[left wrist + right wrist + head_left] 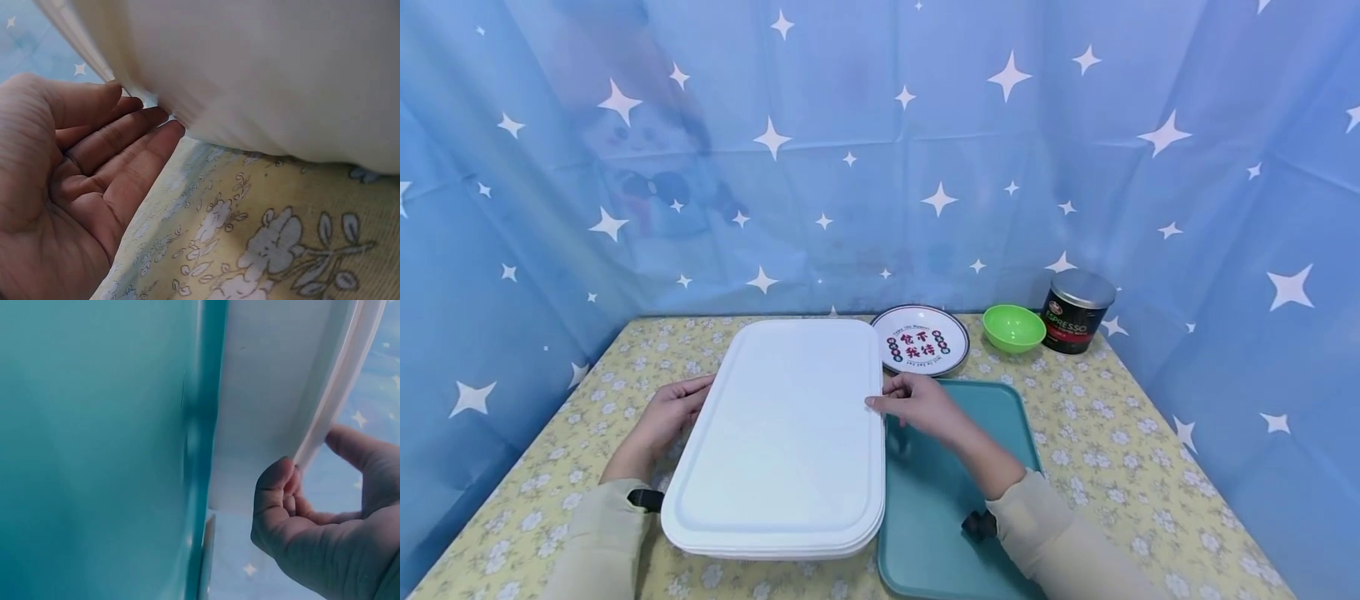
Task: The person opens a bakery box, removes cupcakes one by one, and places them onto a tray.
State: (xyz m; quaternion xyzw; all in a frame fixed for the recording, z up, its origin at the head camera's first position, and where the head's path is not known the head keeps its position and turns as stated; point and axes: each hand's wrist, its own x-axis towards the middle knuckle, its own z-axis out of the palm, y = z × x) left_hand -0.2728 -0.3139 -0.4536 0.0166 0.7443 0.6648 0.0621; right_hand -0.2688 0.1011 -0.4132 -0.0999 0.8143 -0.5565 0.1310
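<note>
A stack of white rectangular trays [782,433] is held between both hands, above the table on the left and beside a teal tray [955,475]. My left hand [670,412] holds the stack's left rim, with the thumb at the edge and the fingertips under it in the left wrist view [94,156]. On the opposite side, my right hand [917,404] pinches the right rim, thumb on top and fingers curled beneath. The underside of the white trays [269,394] shows in the right wrist view, next to the teal tray's edge [203,437].
Behind the trays stands a white plate [917,340] with red lettering, partly covered by the stack. A green bowl [1013,327] and a black espresso tin [1077,312] are at the back right. A floral cloth [1105,433] covers the table; a blue star curtain [865,167] surrounds it.
</note>
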